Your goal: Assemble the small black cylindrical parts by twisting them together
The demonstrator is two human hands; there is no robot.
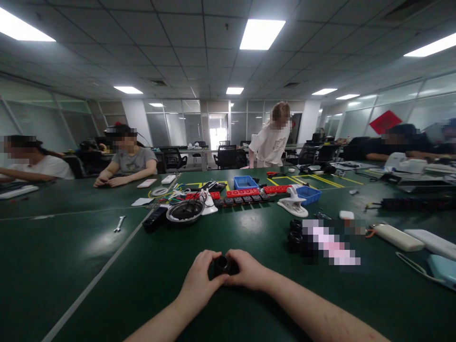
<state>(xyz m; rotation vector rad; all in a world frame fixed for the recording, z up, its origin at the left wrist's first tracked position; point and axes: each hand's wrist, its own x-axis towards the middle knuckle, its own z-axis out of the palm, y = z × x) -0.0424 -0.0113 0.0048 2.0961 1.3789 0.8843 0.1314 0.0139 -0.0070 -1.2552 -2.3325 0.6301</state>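
Note:
My left hand (197, 280) and my right hand (247, 270) meet over the green table (71, 266), both with fingers closed round a small black round part (223, 263) with a hole in its top. The part sits between my fingertips, close to the table's near edge. A short way to the right lie more black round parts (295, 235) beside a blurred-out patch.
A metal bowl (185, 211), a wrench (119, 223), blue bins (245, 182), red and black blocks (245, 194) and a white clamp (292, 203) lie farther back. White cases (397, 236) sit at the right. Seated people (128, 159) and a standing person (272, 140) are across the table.

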